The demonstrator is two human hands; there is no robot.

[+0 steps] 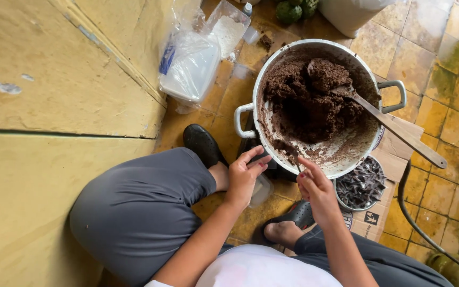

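Seemingly empty, both hands (280,178) near pot (251,109).

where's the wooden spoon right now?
Head view: the wooden spoon lies in the big metal pot, its bowl in the brown mixture, its handle sticking out over the rim toward the lower right, above the right hand.

Pot (264,79) was silver-grey, its mixture (304,101) dark brown. Spoon (399,133) was pale wood. Floor tiles (442,111) were mottled yellow-orange. Trousers (134,207) were grey, clogs (203,143) black.
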